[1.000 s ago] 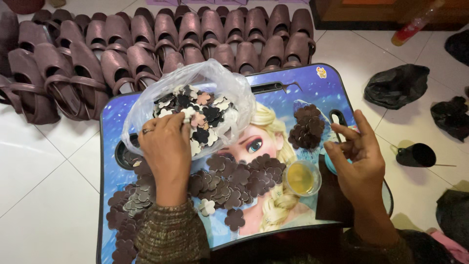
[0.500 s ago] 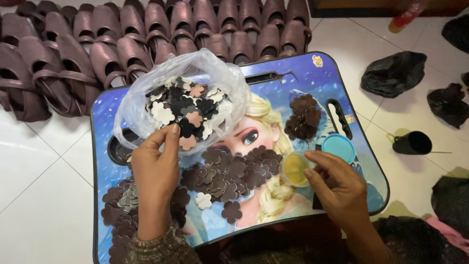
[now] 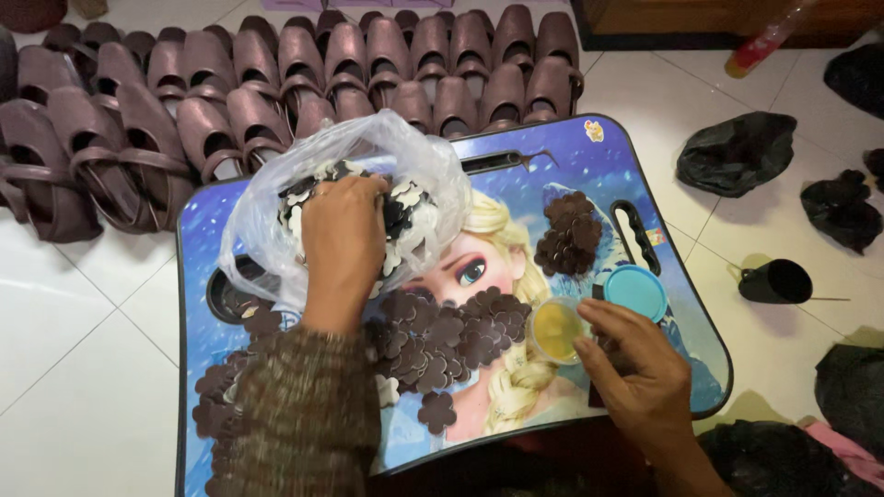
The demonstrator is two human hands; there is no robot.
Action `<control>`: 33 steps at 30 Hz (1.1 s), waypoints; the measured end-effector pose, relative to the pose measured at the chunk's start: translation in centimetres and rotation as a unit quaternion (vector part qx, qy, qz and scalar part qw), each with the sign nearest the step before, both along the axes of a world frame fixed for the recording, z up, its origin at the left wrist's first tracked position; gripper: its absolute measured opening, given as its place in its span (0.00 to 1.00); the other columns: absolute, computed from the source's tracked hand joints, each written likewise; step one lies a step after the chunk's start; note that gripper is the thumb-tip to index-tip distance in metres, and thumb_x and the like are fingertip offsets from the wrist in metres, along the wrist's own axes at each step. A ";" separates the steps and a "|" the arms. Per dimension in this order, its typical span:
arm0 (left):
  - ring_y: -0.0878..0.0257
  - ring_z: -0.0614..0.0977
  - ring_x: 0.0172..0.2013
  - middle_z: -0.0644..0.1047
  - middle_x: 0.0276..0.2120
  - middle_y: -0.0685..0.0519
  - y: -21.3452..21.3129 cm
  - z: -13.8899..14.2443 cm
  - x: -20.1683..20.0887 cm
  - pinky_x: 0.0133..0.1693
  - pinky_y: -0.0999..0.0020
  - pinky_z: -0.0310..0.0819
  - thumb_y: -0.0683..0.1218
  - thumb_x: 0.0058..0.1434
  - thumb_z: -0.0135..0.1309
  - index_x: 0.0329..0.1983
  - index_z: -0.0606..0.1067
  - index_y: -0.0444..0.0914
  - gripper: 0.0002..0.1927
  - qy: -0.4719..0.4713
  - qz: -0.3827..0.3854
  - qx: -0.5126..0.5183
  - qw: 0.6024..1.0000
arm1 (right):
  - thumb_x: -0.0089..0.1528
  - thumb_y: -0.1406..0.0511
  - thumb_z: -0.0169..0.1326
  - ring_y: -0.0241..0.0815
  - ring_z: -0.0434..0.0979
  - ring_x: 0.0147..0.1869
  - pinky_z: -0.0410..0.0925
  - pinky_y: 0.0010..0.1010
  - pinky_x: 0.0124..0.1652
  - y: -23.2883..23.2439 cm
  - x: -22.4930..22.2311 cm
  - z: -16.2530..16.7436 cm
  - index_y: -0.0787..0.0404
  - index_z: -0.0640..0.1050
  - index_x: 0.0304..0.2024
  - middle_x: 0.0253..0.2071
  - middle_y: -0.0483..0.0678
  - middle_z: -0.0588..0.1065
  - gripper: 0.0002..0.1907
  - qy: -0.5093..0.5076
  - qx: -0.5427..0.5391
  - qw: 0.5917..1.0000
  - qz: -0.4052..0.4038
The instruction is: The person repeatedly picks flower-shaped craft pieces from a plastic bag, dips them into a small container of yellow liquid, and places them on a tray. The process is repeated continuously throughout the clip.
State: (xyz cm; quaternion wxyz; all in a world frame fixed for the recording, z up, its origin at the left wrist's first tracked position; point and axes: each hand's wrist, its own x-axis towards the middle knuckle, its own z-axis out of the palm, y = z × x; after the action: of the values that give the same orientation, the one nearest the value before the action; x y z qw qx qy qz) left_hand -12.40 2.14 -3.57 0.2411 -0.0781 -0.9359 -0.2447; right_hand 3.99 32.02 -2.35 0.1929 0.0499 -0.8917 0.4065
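Note:
My left hand (image 3: 343,241) reaches into a clear plastic bag (image 3: 267,198) full of black, white and pink flower cut-outs, its fingers buried among them. The bag lies on a blue lap tray (image 3: 599,152) with a cartoon picture. My right hand (image 3: 635,368) rests on the tray's right side, fingers against a small clear cup of yellow glue (image 3: 554,329). A blue lid (image 3: 635,291) lies just beyond it. Dark brown flower cut-outs (image 3: 442,336) are heaped in the tray's middle, with another pile (image 3: 569,235) further back.
Rows of dark brown sandals (image 3: 304,74) line the tiled floor behind the tray. More brown cut-outs (image 3: 216,405) lie at the tray's left edge. Black plastic bags (image 3: 737,152) and a small black cup (image 3: 776,281) sit on the floor to the right.
My left hand has moved from the brown pile up into the plastic bag. My right hand has shifted left from the tray's edge to the glue cup.

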 end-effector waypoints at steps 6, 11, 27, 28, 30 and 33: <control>0.47 0.81 0.41 0.82 0.35 0.48 -0.4 -2.0 -4.7 0.43 0.51 0.68 0.43 0.49 0.57 0.33 0.83 0.42 0.09 -0.053 0.004 -0.184 0.981 | 0.58 0.68 0.63 0.36 0.80 0.43 0.73 0.25 0.41 0.1 0.0 -0.1 0.62 0.81 0.52 0.53 0.50 0.80 0.18 -0.023 0.003 1.000 -0.012; 0.48 0.81 0.39 0.81 0.36 0.48 -1.1 -3.3 -6.1 0.45 0.50 0.66 0.44 0.52 0.57 0.35 0.82 0.41 0.09 -0.051 -0.009 -0.166 0.985 | 0.58 0.68 0.63 0.36 0.80 0.43 0.73 0.26 0.41 0.1 -0.2 -0.3 0.63 0.81 0.52 0.53 0.51 0.80 0.18 -0.018 -0.007 1.000 -0.003; 0.50 0.79 0.50 0.80 0.51 0.49 -3.2 3.2 6.2 0.53 0.51 0.67 0.47 0.54 0.63 0.47 0.79 0.41 0.17 -0.017 -0.055 -0.161 0.985 | 0.60 0.69 0.61 0.36 0.79 0.44 0.72 0.26 0.43 0.0 0.3 0.1 0.64 0.80 0.53 0.54 0.52 0.80 0.18 -0.017 -0.015 1.000 0.003; 0.48 0.78 0.51 0.79 0.53 0.47 -3.5 3.5 7.2 0.54 0.52 0.67 0.48 0.53 0.63 0.50 0.79 0.39 0.20 0.001 -0.050 -0.154 0.987 | 0.60 0.70 0.61 0.37 0.79 0.46 0.72 0.27 0.44 -0.2 0.3 0.1 0.64 0.80 0.53 0.54 0.52 0.80 0.18 -0.009 -0.014 1.000 0.008; 0.46 0.77 0.53 0.77 0.55 0.43 -4.2 3.9 8.4 0.54 0.54 0.68 0.51 0.53 0.64 0.55 0.78 0.35 0.27 0.040 -0.039 -0.142 0.988 | 0.60 0.69 0.62 0.37 0.79 0.42 0.72 0.27 0.41 -0.3 0.4 0.2 0.64 0.81 0.52 0.55 0.52 0.80 0.17 -0.027 -0.014 1.000 -0.007; 0.47 0.78 0.53 0.78 0.54 0.45 -4.6 4.1 9.1 0.51 0.53 0.69 0.48 0.51 0.65 0.55 0.78 0.34 0.28 0.042 0.004 -0.125 0.991 | 0.60 0.69 0.62 0.39 0.80 0.46 0.73 0.28 0.44 -0.6 0.0 0.4 0.63 0.81 0.51 0.55 0.53 0.79 0.16 -0.014 0.003 1.000 -0.005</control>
State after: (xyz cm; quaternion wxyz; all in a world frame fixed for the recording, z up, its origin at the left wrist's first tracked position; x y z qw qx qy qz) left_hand -3.28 -2.50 0.52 0.2697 -0.1138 -0.9484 -0.1217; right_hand 3.95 31.46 -1.92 0.1818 0.0402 -0.8958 0.4036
